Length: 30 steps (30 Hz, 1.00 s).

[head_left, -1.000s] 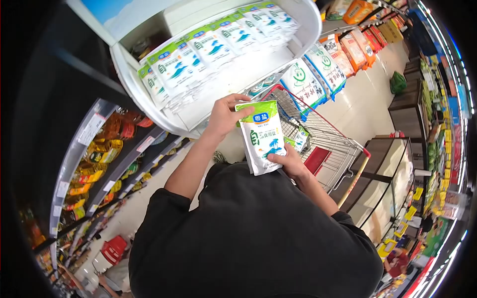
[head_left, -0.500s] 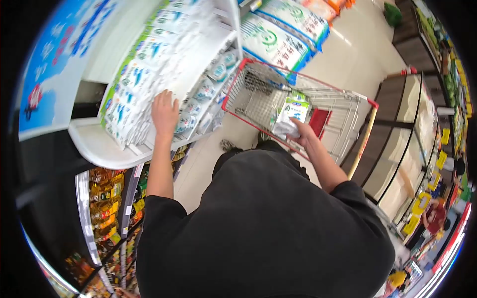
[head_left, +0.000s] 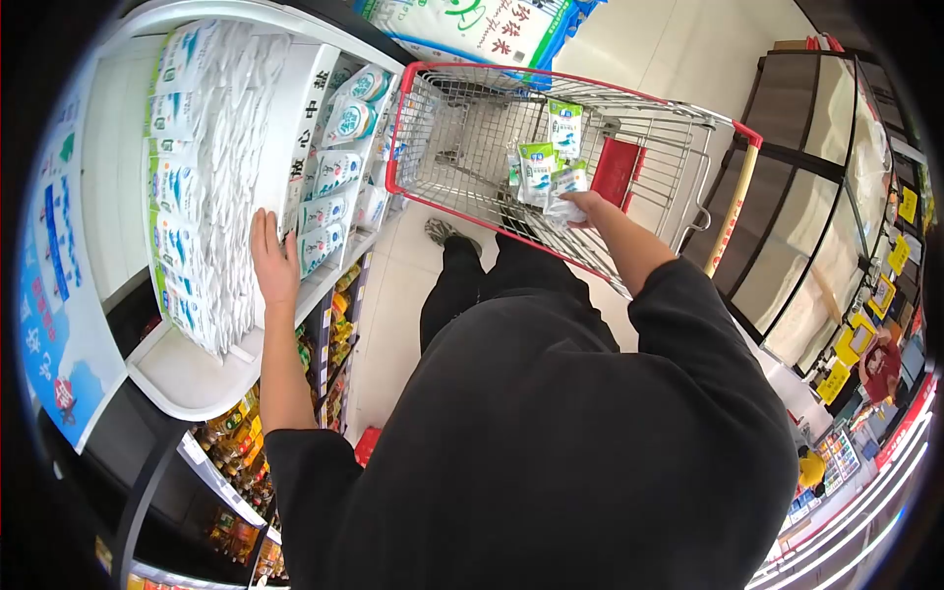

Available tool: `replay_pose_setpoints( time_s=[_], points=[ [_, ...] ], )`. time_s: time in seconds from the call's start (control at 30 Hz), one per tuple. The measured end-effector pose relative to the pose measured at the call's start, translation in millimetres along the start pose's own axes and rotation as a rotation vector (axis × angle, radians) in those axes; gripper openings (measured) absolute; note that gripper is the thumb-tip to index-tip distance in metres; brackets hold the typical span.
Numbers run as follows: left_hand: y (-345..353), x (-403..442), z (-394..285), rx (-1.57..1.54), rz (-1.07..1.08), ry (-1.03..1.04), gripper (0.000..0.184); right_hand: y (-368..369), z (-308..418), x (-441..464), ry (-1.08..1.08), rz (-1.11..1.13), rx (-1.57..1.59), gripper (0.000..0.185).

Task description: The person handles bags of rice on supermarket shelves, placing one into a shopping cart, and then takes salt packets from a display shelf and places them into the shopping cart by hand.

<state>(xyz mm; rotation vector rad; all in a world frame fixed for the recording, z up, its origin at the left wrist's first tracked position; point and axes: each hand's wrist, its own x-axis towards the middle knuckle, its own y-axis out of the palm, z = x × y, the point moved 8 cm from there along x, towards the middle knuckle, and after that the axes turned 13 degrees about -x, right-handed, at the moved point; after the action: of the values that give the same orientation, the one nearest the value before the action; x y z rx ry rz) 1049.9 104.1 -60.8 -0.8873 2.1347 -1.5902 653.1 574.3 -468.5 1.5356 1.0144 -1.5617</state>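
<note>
White shop shelf (head_left: 192, 379) beside a flat left hand (head_left: 276, 265); right hand (head_left: 587, 208) grips a packet (head_left: 570, 181), probably squishy, best held by one end.

The white packet (head_left: 569, 183), printed in green and blue, is slightly tilted, its lower end in the right hand (head_left: 592, 207). It overlaps similar packets (head_left: 537, 173) inside the shopping cart (head_left: 617, 171); whether it touches them cannot be told.
</note>
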Motion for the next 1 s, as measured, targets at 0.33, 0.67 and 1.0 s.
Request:
replay_pose_setpoints(
  time_s=[0.33,0.67,1.0],
  points=[
    [1,5,-2,-0.006,0.002,-0.012,0.049,2,89,21,-0.146,0.038,-0.100,0.049],
    [0,6,-4,0.009,-0.016,-0.016,0.050,-39,121,98,-0.465,-0.491,-0.682,0.051],
    [-3,-4,5,-0.009,-0.067,-0.050,0.052,39,42,45,-0.721,-0.359,-1.074,0.022]
  ],
)
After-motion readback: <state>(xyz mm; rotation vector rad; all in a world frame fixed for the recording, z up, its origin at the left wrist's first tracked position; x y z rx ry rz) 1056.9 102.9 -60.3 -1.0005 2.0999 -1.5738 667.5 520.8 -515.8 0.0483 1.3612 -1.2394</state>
